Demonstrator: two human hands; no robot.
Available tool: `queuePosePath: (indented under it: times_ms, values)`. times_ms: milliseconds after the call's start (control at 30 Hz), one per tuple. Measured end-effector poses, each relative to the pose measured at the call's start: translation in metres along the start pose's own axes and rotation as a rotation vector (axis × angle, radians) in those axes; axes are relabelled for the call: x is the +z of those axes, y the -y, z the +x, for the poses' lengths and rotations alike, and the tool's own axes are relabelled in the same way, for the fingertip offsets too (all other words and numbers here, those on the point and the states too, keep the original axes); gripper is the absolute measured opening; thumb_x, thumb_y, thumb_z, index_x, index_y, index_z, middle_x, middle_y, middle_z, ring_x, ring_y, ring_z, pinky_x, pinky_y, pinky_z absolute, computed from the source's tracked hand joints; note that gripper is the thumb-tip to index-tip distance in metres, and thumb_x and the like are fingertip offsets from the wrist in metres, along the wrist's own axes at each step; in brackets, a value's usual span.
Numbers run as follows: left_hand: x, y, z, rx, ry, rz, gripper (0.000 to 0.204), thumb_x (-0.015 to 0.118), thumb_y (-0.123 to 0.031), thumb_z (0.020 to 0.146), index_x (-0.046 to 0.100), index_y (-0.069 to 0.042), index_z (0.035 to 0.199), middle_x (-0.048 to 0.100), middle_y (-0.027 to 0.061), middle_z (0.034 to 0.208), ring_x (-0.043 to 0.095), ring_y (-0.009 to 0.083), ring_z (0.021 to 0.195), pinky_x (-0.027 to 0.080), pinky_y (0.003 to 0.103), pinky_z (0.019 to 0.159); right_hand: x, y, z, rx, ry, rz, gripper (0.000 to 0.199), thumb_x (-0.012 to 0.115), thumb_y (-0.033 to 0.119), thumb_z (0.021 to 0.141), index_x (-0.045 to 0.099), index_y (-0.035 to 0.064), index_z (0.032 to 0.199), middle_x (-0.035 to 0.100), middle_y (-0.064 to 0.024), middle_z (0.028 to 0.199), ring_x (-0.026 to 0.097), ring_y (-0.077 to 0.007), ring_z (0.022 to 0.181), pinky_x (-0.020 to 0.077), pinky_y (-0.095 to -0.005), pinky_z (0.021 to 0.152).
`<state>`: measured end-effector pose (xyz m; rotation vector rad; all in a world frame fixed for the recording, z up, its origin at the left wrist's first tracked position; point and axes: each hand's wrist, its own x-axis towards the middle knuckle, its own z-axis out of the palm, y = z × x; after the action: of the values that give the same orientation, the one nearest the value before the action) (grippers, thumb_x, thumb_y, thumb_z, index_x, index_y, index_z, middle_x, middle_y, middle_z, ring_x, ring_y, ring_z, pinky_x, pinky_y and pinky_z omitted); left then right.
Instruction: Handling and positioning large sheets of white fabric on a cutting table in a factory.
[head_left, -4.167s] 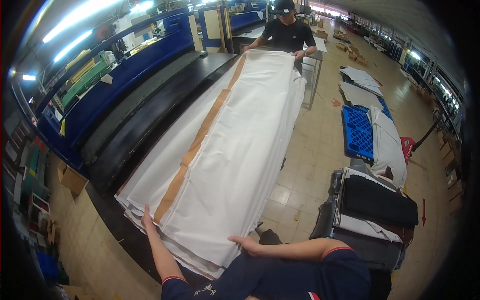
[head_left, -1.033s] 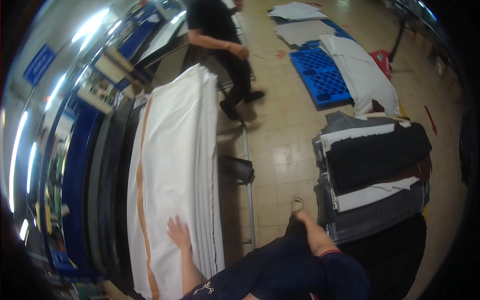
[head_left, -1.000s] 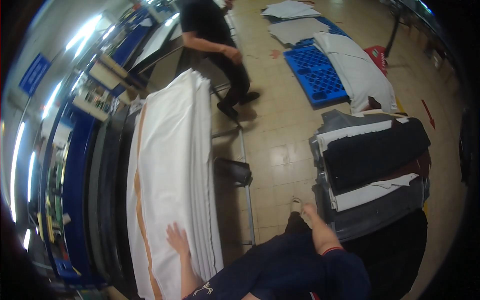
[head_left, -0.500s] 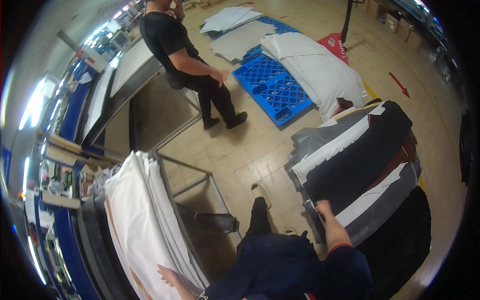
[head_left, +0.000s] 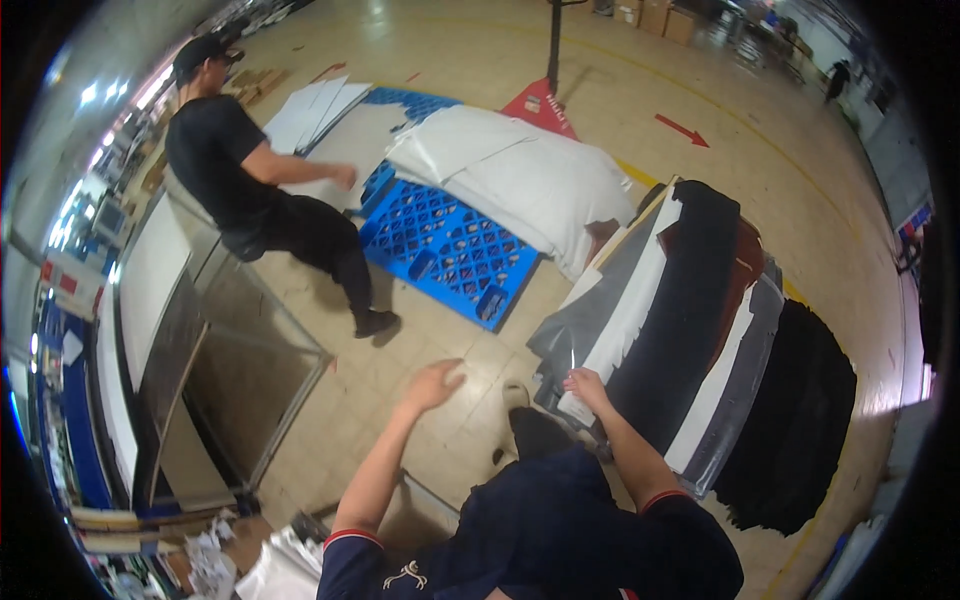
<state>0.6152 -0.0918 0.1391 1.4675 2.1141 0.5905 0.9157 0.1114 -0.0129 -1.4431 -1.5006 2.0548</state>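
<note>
My left hand is held out over the tiled floor, fingers apart, with nothing in it. My right hand is closed at the near left edge of a stack of hides, pinching a small white tag. A thin pale strip juts up above those fingers; what it is I cannot make out. The stack shows a black hide on top, white hide and grey hide beside it, and a reddish-brown edge. Another black hide hangs at its right.
A co-worker in black strides beside a blue plastic pallet. White hides lie draped on it, near a red pallet jack. A metal-framed table stands left; white material lies at the lower left.
My left hand has left the white material and moved up over the floor. The view has swung left. My right hand stays at the hides' edge, the white tag now visible. The co-worker has stepped.
</note>
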Motion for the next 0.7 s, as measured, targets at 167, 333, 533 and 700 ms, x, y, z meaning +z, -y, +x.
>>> queuePosePath:
  times_ms: [167,333,533,700]
  values:
    - [0.057,0.027,0.105,-0.123,0.269,-0.403,0.043,0.053,-0.038,0.086,0.054,-0.010,0.118,0.060,0.0170,0.109,0.058,0.0291,0.100,0.043,0.037,0.088,0.024,-0.031,0.050,0.141,0.077,-0.230,0.023,0.049,0.025,0.087,0.060,0.0050,0.091,0.063,-0.0086,0.080,0.061,-0.0158,0.065,0.0464,-0.0280,0.057]
    - [0.098,0.171,0.010,-0.777,0.045,-0.346,0.051,0.045,-0.043,0.089,0.052,-0.003,0.120,0.060,0.0183,0.109,0.057,0.0311,0.102,0.042,0.037,0.090,0.022,-0.084,0.073,0.147,0.273,-0.783,0.023,0.051,0.024,0.082,0.063,0.0045,0.081,0.063,-0.0117,0.076,0.062,-0.0217,0.069,0.0482,-0.0354,0.062]
    - [-0.018,0.296,-0.095,-0.351,0.779,0.401,0.030,0.051,-0.028,0.086,0.056,-0.007,0.107,0.063,0.0136,0.092,0.063,0.0236,0.081,0.050,0.038,0.069,0.020,0.001,0.169,0.049,0.103,-1.030,0.022,0.051,0.020,0.076,0.063,0.0034,0.081,0.063,-0.0175,0.085,0.062,-0.0313,0.080,0.0490,-0.0434,0.068]
    - [-0.052,0.382,0.054,-0.704,0.528,-0.539,0.030,0.051,-0.026,0.086,0.054,-0.006,0.109,0.062,0.0106,0.084,0.062,0.0213,0.070,0.050,0.032,0.056,0.036,0.103,0.219,0.237,-0.473,0.269,0.023,0.049,0.024,0.087,0.058,0.0037,0.090,0.061,-0.0045,0.073,0.058,-0.0133,0.063,0.0462,-0.0301,0.056]
